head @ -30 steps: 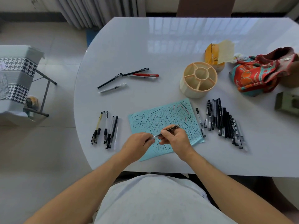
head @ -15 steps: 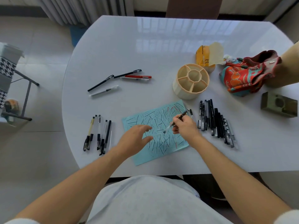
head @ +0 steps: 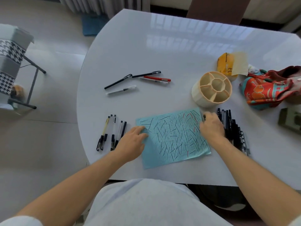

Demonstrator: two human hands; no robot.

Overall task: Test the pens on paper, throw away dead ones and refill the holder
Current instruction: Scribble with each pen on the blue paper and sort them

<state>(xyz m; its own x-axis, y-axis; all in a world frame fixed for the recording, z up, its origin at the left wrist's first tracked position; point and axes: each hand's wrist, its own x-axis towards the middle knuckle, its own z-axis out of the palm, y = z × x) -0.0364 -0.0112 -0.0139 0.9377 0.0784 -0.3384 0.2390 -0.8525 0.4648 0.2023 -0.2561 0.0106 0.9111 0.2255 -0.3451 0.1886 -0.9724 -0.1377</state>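
Note:
A blue paper (head: pixel 172 137) covered in pen strokes lies at the table's near edge. My left hand (head: pixel 132 141) rests flat on the paper's left edge, fingers relaxed. My right hand (head: pixel 211 126) is blurred at the paper's right edge, against a row of dark pens (head: pixel 232 128). A dark pen end (head: pixel 204 117) pokes out beside its fingers; whether the hand grips a pen is hidden. The beige sectioned holder (head: pixel 200 98) stands empty beyond the paper. Several pens (head: pixel 112 132) lie left of the paper, and a few more (head: pixel 146 77) farther back.
An orange packet (head: pixel 226 64), a red patterned fabric bag (head: pixel 268 88) and a green box (head: pixel 291 121) sit at the right of the white table (head: pixel 162 46). A stool with houndstooth cloth (head: pixel 11 62) stands on the floor to the left.
My right hand has carried the pen off the paper to the pen row on the right. My left hand has let go and dropped onto the paper's left edge.

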